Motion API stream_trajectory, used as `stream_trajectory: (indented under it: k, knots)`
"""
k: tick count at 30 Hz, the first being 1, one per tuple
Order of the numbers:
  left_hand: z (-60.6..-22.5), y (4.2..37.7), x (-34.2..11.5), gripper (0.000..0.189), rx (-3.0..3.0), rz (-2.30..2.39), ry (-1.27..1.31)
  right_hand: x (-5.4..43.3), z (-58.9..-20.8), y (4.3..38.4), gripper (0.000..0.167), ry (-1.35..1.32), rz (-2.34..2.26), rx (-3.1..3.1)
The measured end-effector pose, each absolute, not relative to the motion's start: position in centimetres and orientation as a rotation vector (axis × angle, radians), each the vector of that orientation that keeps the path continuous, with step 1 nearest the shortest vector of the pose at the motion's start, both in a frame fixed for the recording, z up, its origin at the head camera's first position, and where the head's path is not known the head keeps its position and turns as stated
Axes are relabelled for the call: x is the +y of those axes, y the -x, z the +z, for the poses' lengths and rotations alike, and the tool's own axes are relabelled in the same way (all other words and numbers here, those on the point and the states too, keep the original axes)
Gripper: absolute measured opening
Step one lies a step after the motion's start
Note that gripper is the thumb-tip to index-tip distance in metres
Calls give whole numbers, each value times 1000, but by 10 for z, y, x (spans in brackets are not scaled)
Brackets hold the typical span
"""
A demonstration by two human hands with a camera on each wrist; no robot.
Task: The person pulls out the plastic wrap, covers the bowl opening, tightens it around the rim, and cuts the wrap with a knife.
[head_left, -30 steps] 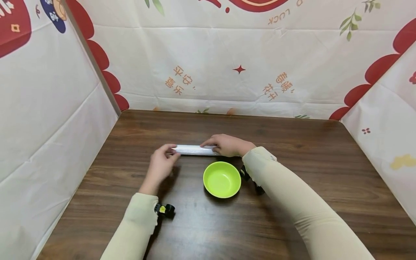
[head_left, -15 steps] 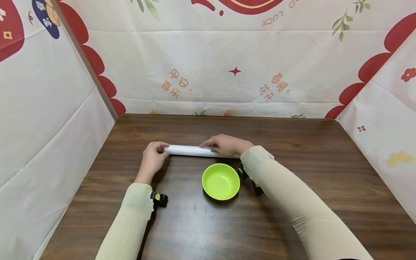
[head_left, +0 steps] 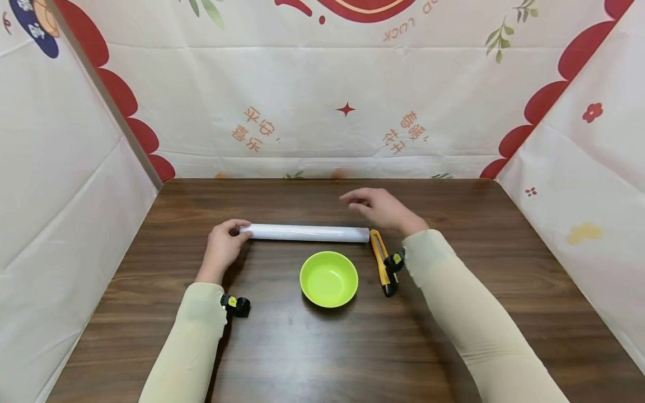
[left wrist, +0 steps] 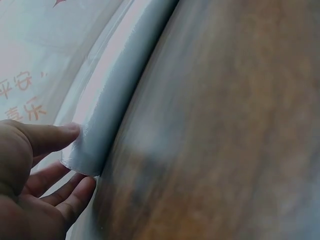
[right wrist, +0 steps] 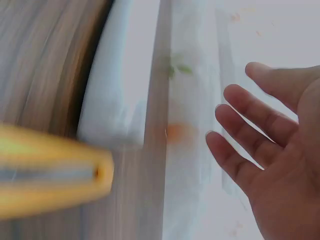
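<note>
A white roll of plastic wrap (head_left: 307, 233) lies crosswise on the table. My left hand (head_left: 221, 249) holds its left end; in the left wrist view the thumb (left wrist: 55, 136) lies on the wrap and the other fingers are bent at the roll's end. My right hand (head_left: 387, 208) is off the roll, over the table behind the roll's right end. Its fingers are spread and loosely bent in the right wrist view, with nothing between them. A yellow utility knife (head_left: 378, 252) lies by that right end, partly hidden by the wrist camera.
A lime-green bowl (head_left: 329, 279) stands in front of the roll, left of the knife. The brown wooden table (head_left: 302, 358) is bordered at the back by a printed white cloth (head_left: 312, 78), with more cloth at both sides.
My left hand has moved left with the roll's end, and more of the roll shows. My right hand has let go of the roll and lifted back and right, uncovering the utility knife.
</note>
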State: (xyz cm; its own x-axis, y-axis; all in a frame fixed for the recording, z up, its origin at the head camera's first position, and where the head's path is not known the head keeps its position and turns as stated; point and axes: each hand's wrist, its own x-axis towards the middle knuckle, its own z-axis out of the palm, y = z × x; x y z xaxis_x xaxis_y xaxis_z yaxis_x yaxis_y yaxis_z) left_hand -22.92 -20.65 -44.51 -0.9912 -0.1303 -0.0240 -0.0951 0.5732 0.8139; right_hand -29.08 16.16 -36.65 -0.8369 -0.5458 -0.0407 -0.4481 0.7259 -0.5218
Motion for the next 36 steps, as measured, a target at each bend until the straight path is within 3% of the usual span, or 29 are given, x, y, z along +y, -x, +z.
stream_trajectory:
  k: [6,14,18,36]
  knots:
    - [-442,231,-206,30,-2779,-1472,-194,190,-379,270,29,790,-551,2768]
    - [-440,233,-210,31,-2807,-1500,-184,175,-401,264,12,882,-201,2912]
    - [-440,233,-207,29,-2786,-1468,-177,175,-402,263,5,905,-191,2937]
    - [-434,229,-178,13,-2543,-1059,-154,173,-406,258,8,899,-436,2966]
